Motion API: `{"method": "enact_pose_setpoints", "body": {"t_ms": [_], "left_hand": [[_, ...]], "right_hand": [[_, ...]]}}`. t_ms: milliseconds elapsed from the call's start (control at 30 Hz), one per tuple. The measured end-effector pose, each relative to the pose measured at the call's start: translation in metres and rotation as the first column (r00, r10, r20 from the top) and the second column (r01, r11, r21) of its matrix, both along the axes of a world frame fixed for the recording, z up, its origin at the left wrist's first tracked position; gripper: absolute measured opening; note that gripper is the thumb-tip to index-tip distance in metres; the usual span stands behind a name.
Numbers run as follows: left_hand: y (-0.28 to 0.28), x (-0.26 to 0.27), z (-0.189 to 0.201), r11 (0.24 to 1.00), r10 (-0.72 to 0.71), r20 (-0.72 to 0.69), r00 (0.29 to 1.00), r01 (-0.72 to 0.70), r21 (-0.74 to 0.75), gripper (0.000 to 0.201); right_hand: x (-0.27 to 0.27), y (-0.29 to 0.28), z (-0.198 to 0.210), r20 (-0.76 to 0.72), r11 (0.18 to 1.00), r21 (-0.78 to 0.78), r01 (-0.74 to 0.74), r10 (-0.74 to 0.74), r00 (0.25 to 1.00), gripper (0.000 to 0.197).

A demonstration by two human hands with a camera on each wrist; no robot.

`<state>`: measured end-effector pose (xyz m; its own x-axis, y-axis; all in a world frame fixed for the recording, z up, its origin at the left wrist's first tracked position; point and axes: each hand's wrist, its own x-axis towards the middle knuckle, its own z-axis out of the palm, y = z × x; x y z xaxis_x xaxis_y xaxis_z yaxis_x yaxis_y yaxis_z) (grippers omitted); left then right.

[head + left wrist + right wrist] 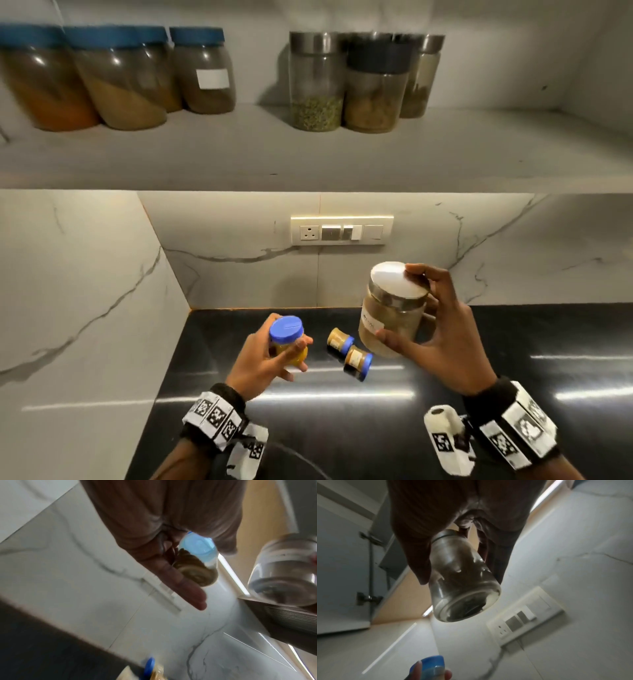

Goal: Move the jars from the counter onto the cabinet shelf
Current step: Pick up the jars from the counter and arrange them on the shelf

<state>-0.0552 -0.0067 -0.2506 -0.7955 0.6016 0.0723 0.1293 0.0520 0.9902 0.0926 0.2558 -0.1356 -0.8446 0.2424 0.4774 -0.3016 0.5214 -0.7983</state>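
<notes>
A small blue-lidded jar [287, 339] w/ yellow-orange contents was held above the bench [513, 346], left grip [265, 356] curled round it. A larger glass jar [390, 315], steel lid, white label, brownish powder inside, was pinched by the right grip [442, 329], also off the bench. Two little blue-lidded jars [349, 353] were left lying on the bench. Spice-filled jars were lined up on the cabinet shelf [308, 154].
</notes>
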Motion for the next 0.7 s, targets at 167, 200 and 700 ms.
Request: {"method": "enact_pose_setpoints", "body": {"t_ms": [167, 200, 700], "left_hand": [[0.004, 0.036, 0.092, 0.996, 0.087, -0.483, 0.871, -0.091, 0.016, 0.046], [0.004, 0.044, 0.111, 0.991, 0.126, -0.571, 0.811, -0.134, 0.028, 0.042], [0.069, 0.032, 0.322, 0.94, 0.276, -0.794, 0.542, -0.323, 0.107, 0.051]], "right_hand": [[0.039, -0.002, 0.063, -0.165, 0.996, 0.09, 0.017, -0.001, 0.986, 0.1], [0.044, 0.0, 0.075, -0.183, 0.994, 0.11, 0.03, -0.01, 0.983, 0.102], [-0.022, 0.082, 0.254, -0.104, 0.804, 0.555, 0.214, -0.189, 0.977, 0.075]]}}
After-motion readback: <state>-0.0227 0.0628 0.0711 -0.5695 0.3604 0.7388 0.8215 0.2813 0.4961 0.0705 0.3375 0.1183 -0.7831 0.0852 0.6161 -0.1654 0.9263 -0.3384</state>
